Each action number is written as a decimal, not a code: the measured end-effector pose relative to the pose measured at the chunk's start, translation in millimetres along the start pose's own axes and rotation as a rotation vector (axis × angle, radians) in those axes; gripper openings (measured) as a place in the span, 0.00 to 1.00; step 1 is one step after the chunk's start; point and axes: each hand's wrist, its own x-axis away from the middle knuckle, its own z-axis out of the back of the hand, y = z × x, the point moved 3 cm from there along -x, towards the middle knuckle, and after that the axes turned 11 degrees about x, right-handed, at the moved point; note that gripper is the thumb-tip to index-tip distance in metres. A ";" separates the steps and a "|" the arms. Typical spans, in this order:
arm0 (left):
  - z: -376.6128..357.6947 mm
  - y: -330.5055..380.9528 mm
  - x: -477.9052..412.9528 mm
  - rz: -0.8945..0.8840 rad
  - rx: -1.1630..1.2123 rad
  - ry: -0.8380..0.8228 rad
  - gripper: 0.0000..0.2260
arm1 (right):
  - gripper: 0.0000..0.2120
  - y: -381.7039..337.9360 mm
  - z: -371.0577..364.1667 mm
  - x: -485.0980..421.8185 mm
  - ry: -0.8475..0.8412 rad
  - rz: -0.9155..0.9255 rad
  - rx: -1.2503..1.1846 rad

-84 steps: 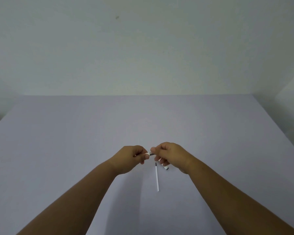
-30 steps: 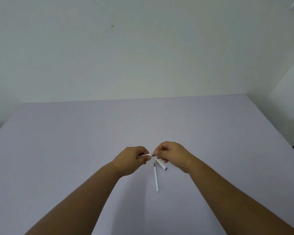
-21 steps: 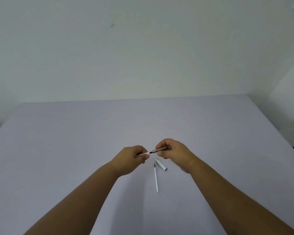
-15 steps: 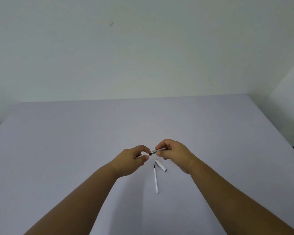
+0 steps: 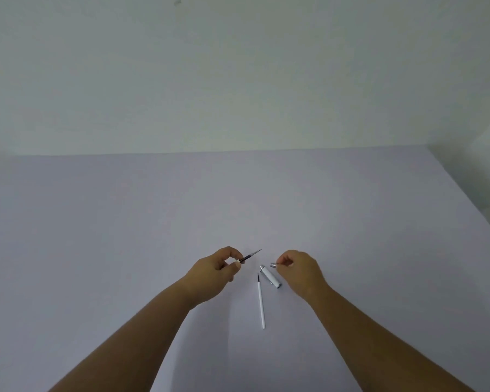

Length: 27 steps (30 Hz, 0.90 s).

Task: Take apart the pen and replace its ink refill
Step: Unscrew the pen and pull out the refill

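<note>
head view:
L hand: pinching pen body w/ dark refill tip poking toward 2 o'clock
R hand: pinching small silver tip piece
table: white cap between hands; spare refill at its 6 o'clock

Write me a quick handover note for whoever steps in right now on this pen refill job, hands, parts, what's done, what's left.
Left hand: pinching the pen body, mostly hidden in the fist, with the dark old refill sticking out toward the right.
Right hand: pinching the small silver tip section, apart from the body.
On the table: white cap and, beside it, the long white spare refill, between the hands.
Done: cap off, tip section off.
Left: pull the old refill out, slide the spare in, refit the tip, then the cap.
</note>
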 end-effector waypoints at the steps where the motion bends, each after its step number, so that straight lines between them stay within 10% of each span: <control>1: -0.6 -2.3 -1.8 0.007 -0.002 -0.002 0.07 | 0.05 2.3 -3.9 -1.7 0.014 0.015 0.024; 18: -11.9 -9.6 -14.4 0.023 -0.041 -0.035 0.08 | 0.09 15.3 -5.2 -0.8 0.090 0.020 0.000; 27: -19.7 3.4 -16.5 -0.006 -0.013 -0.028 0.08 | 0.06 -27.4 7.5 22.1 -0.264 0.001 -0.646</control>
